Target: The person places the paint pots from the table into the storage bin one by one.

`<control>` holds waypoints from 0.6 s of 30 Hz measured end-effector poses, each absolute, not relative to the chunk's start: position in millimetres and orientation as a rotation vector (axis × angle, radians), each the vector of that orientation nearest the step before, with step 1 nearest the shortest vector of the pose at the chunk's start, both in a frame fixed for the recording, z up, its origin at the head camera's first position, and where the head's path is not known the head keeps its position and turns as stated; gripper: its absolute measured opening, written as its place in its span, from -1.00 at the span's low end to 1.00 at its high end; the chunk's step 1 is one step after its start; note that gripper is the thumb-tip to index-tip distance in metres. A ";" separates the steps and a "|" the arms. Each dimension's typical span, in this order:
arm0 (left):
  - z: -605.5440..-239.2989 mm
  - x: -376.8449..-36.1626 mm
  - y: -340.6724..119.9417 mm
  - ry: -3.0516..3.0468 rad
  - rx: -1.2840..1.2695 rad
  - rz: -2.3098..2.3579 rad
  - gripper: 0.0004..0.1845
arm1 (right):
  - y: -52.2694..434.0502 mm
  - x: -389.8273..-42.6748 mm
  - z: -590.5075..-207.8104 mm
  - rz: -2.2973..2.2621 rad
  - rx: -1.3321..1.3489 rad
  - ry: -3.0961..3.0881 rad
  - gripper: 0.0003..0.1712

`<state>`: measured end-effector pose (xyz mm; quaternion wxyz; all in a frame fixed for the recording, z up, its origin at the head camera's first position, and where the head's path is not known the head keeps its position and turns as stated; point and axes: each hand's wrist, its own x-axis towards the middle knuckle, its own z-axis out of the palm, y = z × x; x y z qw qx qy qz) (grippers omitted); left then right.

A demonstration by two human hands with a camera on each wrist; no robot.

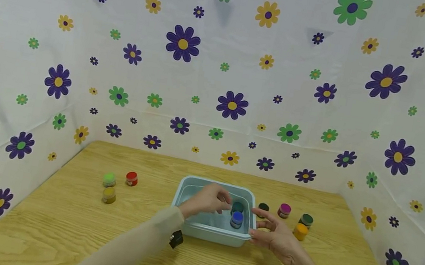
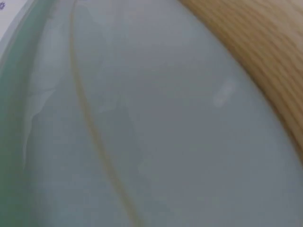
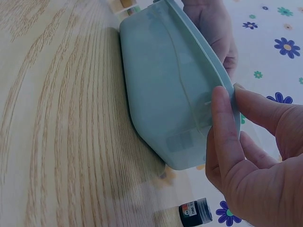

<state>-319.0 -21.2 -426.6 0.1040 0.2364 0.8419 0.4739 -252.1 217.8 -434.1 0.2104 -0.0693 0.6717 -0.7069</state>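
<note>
A light blue plastic tub stands on the table with a blue-lidded paint jar and a dark green-lidded paint jar at its right end. My left hand reaches over the tub, its loosely bent fingers beside the two jars and nothing visible between them. With my right hand I grip the tub's right end; in the right wrist view the fingers lie along the outer wall and rim. The tub's grey-blue wall fills most of the left wrist view.
Right of the tub stand paint jars with black, magenta, dark green and orange lids. To the left are red, light green and yellow ones. Flower-print sheeting encloses the wooden table.
</note>
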 end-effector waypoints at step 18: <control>-412.1 -325.7 -74.1 2.474 0.742 1.487 -0.74 | 213.6 -249.8 -432.2 -1.941 -0.133 1.909 -0.17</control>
